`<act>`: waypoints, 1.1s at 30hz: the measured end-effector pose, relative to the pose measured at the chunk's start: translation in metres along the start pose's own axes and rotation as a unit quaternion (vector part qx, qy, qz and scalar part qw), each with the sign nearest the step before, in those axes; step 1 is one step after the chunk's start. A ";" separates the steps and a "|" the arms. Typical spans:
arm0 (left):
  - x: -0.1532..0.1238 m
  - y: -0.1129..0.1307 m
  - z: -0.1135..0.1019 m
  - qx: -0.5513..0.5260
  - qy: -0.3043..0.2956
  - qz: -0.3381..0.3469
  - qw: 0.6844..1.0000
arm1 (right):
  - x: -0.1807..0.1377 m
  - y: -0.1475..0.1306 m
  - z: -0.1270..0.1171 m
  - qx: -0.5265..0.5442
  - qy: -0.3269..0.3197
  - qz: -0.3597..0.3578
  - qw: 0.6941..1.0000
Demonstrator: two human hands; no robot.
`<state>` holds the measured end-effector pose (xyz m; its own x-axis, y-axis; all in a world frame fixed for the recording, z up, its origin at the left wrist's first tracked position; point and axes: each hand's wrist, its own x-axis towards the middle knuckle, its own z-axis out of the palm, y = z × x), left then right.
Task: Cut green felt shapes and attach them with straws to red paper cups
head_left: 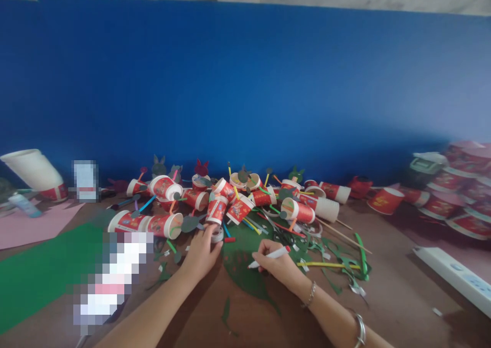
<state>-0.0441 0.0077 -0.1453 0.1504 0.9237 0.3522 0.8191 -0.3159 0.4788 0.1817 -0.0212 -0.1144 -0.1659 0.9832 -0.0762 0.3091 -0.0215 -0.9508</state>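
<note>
My right hand is closed around a white marker with a red end, its tip pointing down-left over a rounded piece of dark green paper. Small reddish marks show on that paper. At the paper's left edge, my left hand has its thumb and fingers around a small roll of tape. A red marker cap lies just right of the roll. Directly behind the hands, red printed paper cups lie in a heap, several with coloured strips and paper shapes attached.
Green paper scraps and thin wooden sticks lie to the right. Beyond them is a white power strip; stacked cups stand behind it. Green sheet and pink sheet cover the left. A blue panel rises behind.
</note>
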 end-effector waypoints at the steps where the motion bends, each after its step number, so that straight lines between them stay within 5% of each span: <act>1: 0.000 0.000 0.000 0.001 -0.003 0.001 1.000 | 0.000 0.000 0.000 -0.003 0.001 -0.012 1.000; 9: 0.001 0.000 0.000 -0.021 0.011 0.020 1.000 | -0.015 -0.005 -0.002 0.065 -0.063 -0.075 0.993; 14: 0.001 0.000 0.001 -0.010 0.009 0.003 1.000 | -0.018 -0.003 -0.003 0.109 -0.178 0.010 0.978; 20: 0.001 0.001 -0.002 -0.019 0.007 0.009 1.000 | -0.013 -0.005 -0.006 0.119 -0.071 -0.057 0.989; 25: 0.000 0.002 -0.002 -0.020 0.017 0.012 1.000 | -0.013 -0.002 -0.006 0.127 -0.153 -0.002 0.980; 29: 0.000 0.002 -0.002 -0.015 0.008 0.010 1.000 | -0.012 0.000 -0.005 0.134 -0.092 -0.027 0.986; 33: 0.000 0.001 0.001 -0.011 0.006 0.003 1.000 | -0.014 -0.004 -0.004 0.096 -0.196 0.011 0.976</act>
<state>-0.0429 0.0079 -0.1451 0.1479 0.9192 0.3649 0.8062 -0.3258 0.4938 0.1860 -0.0347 -0.1080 -0.5189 0.8375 -0.1712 0.1411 -0.1136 -0.9835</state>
